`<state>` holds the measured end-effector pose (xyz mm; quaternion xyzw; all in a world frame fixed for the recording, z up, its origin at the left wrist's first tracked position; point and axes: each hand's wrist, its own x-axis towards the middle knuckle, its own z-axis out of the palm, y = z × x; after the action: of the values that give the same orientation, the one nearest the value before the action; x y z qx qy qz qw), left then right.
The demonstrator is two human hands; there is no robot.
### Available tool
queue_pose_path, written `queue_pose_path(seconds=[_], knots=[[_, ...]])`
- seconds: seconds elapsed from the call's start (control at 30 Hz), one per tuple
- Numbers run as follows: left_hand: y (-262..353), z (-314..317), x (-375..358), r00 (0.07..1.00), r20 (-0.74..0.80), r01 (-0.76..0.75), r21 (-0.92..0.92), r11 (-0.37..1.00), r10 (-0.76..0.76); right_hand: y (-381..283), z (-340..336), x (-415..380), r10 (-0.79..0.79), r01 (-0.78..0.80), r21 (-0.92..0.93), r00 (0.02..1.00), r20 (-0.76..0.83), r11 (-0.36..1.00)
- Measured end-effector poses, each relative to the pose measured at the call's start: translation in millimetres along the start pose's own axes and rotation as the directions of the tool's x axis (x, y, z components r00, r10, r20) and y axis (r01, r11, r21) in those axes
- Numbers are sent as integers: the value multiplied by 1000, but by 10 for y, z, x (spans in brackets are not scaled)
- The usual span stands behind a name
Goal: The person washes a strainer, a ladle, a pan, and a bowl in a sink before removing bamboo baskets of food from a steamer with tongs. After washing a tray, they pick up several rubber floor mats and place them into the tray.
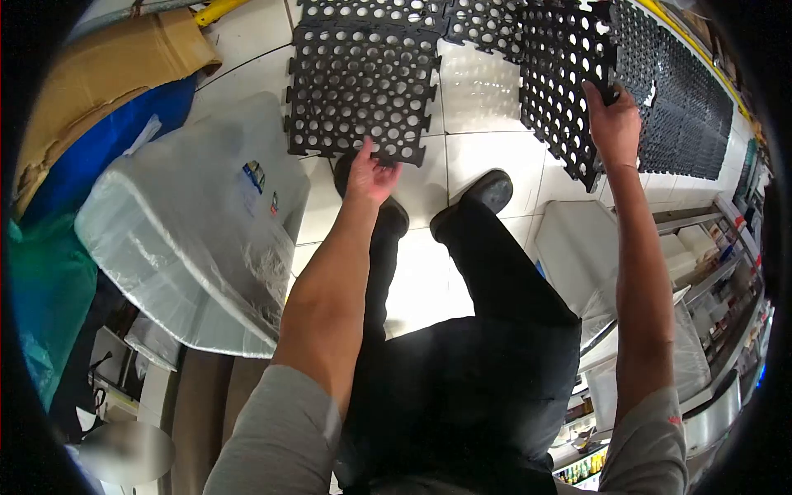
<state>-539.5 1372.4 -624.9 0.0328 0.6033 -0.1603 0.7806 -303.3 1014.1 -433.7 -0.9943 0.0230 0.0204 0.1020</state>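
Observation:
A black rubber floor mat tile [351, 82] with round holes and toothed interlocking edges lies ahead of my feet. My left hand [374, 175] is closed on its near edge, thumb on top and fingers curled under. To the right, a second black mat tile [557, 74] stands tilted up from the floor. My right hand [615, 128] grips this one by its right edge, with the fingers wrapped over the border. Both tiles join or overlap more black matting [483, 25] at the top of the view.
White floor tiles [487, 91] show between the mats, wet and shiny. Finer-holed black matting [685, 103] extends along the right. At left stands a large plastic-wrapped panel [206, 181], near cardboard [99, 82] and a blue sheet [124, 132]. Metal shelving [701, 272] lines the right side.

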Motion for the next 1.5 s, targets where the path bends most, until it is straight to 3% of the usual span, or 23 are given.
queue_pose_path(seconds=[0.13,0.33,0.47,0.57,0.73,0.8,0.87,0.9,0.93,1.0,1.03,1.13,1.17,1.2,1.23,1.27,1.3,1.33,1.37,1.4,1.43,1.47,1.5], knots=[[4,417,-453,996,-33,-82,33,996,83,-100,-137,-38,189,-207,110,970,150,972],[310,976,-1078,993,-121,-28,-143,989,11,34,0,-24,131,-191,223,957,257,956],[814,1155,-1493,972,18,231,-282,931,-236,-148,27,-72,104,-146,148,961,256,978],[782,1403,-1968,985,1,165,-234,958,-170,-199,17,-115,76,-112,151,971,227,982],[531,1439,-2379,985,-63,160,-48,986,-163,-111,-358,-214,198,-263,181,928,316,947],[294,1438,-2481,989,-146,-12,122,992,30,154,-778,-242,273,-365,184,880,389,913],[123,1332,-2442,954,-184,-183,269,946,237,598,-1275,-337,292,-335,184,929,225,924],[119,1289,-2459,954,-205,-163,262,951,220,834,-1611,-374,362,-381,128,920,150,916],[24,1363,-2576,927,-251,-195,311,930,278,1047,-1985,-405,423,-428,78,904,68,901],[-196,1544,-2841,855,-325,-255,415,873,404,1352,-2699,-507,477,-445,235,873,-100,864],[-301,1616,-2934,838,-329,-269,444,854,435,1340,-3018,-531,546,-532,127,814,-198,837],[-809,1863,-3049,761,-201,-328,701,633,616,1244,-3445,-614,585,-662,-45,691,-426,748],[-929,1877,-2959,794,-103,-377,689,618,599,1112,-3457,-630,571,-683,-81,664,-484,726],[-1161,2039,-2941,752,116,-544,665,511,649,831,-3382,-654,643,-691,2,671,-369,723],[-1366,2308,-3134,799,203,-506,734,452,566,335,-3342,-660,700,-706,-45,706,-107,706],[-1475,2558,-3336,874,301,-425,854,300,382,169,-2962,-859,425,-419,-111,905,28,901],[-1500,2761,-3519,899,385,-424,884,195,207,-260,-2817,-989,103,-105,186,995,19,977],[-1524,2969,-3697,890,455,-455,886,91,23,-388,-2694,-1056,89,-134,296,983,163,946],[-1288,3051,-3646,923,385,-369,894,-254,14,-378,-2566,-988,51,-168,402,957,286,900],[-966,2890,-3564,912,401,-400,916,-27,90,-226,-2635,-837,124,-172,413,982,141,894],[-646,2734,-3486,895,414,-441,876,196,164,-66,-2740,-676,292,-343,467,939,180,815],[-314,2573,-3502,902,344,-418,846,330,261,273,-2755,-559,308,-354,476,935,176,805],[-93,2498,-3692,858,395,-492,814,308,328,401,-2937,-495,372,-399,513,914,160,760]])
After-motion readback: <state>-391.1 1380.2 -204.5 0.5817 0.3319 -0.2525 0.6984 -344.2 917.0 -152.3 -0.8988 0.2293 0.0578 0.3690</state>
